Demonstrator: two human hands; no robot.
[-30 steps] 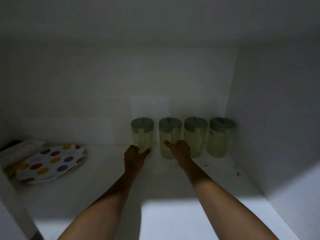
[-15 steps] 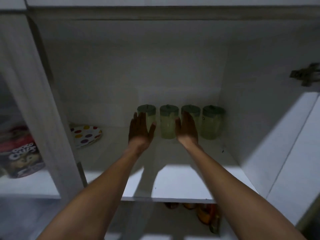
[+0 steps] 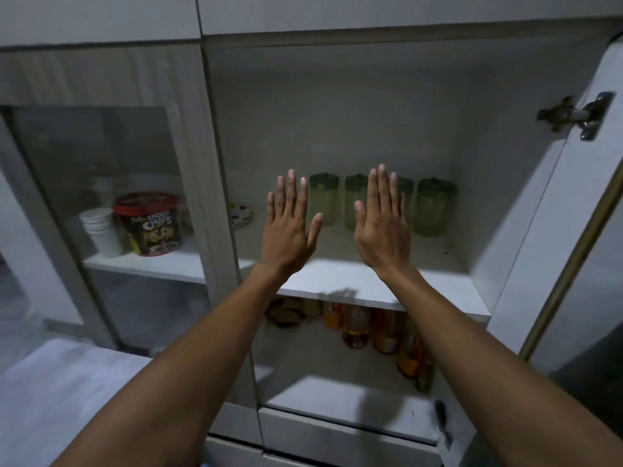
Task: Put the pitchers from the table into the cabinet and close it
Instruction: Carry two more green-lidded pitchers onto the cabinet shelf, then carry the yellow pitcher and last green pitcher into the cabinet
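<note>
The cabinet door point(image 3: 573, 210) stands wide open at the right of the shelf point(image 3: 371, 281), so the main risk, I think, is that a quick swing makes it slam and shakes the pitchers point(image 3: 435, 207); they look light and stand close together. Another risk is a finger caught near the hinge point(image 3: 573, 114).

Four green-lidded pitchers stand in a row at the back of the shelf. Both hands are in front of the shelf, well apart from the row. The left hand point(image 3: 288, 227) and the right hand point(image 3: 382, 227) are flat, fingers spread, holding nothing.
</note>
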